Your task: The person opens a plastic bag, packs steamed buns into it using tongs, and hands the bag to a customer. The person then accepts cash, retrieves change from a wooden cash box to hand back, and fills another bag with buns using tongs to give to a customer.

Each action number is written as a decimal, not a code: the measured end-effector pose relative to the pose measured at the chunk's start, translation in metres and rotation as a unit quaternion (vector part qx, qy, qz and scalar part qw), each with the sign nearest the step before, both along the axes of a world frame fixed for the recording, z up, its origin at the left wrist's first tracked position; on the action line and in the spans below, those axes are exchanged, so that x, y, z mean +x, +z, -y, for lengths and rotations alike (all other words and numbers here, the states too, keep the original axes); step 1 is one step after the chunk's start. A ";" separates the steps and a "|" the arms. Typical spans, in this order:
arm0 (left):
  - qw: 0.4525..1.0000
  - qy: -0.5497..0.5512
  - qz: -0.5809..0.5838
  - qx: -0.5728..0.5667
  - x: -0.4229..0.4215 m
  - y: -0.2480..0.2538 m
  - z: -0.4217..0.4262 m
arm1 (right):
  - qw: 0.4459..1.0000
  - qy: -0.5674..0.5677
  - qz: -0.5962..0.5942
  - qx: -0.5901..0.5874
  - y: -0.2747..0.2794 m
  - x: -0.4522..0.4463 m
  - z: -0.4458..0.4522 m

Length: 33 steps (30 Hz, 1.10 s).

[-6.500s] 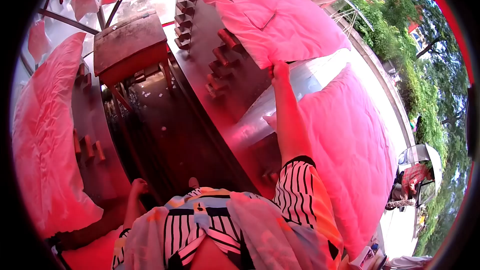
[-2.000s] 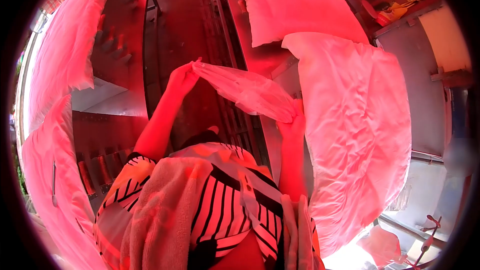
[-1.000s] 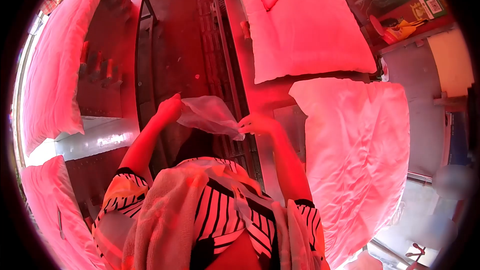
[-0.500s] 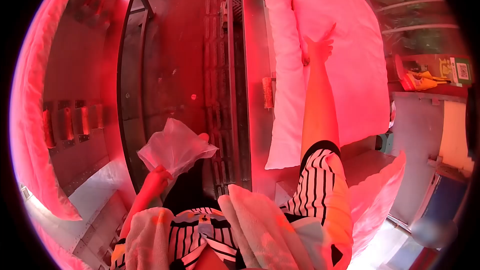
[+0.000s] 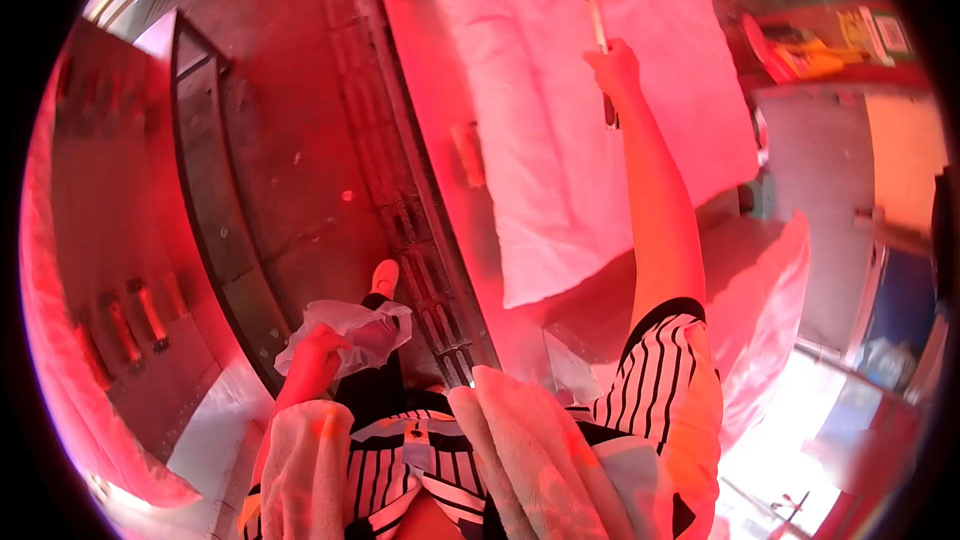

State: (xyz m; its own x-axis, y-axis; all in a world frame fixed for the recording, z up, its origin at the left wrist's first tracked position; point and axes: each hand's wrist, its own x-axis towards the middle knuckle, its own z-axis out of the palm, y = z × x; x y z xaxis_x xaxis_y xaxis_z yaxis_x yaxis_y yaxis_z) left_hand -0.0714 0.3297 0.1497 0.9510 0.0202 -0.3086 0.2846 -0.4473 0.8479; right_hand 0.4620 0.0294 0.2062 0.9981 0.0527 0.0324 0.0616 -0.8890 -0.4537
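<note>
a dark floor is extending along the aisle, and a small pale scrap is lying on it. a slotted grating is running lengthwise along the floor. at the right, a shelf is carrying a yellow packet near a printed card. below, a grey panel is standing beside a tan panel; a blue panel is sitting lower.

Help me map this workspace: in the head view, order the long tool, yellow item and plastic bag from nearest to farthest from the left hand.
1. Plastic bag: in the left hand.
2. Long tool: in the right hand, reached forward.
3. Yellow item: off to the far right.
</note>
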 end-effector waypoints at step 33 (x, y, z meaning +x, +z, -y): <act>0.500 -0.658 0.041 -0.561 -0.162 0.321 0.427 | 0.756 -0.472 0.454 -0.003 0.271 -0.766 0.600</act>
State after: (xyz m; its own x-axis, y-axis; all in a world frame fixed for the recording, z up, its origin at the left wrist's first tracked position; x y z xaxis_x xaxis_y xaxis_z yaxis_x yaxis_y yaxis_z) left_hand -0.2331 -0.0973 0.4702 -0.0777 -0.7821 0.6183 0.3136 0.5696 0.7598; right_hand -0.3038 -0.5702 0.4773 0.1582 -0.6660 0.7290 -0.3181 -0.7333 -0.6010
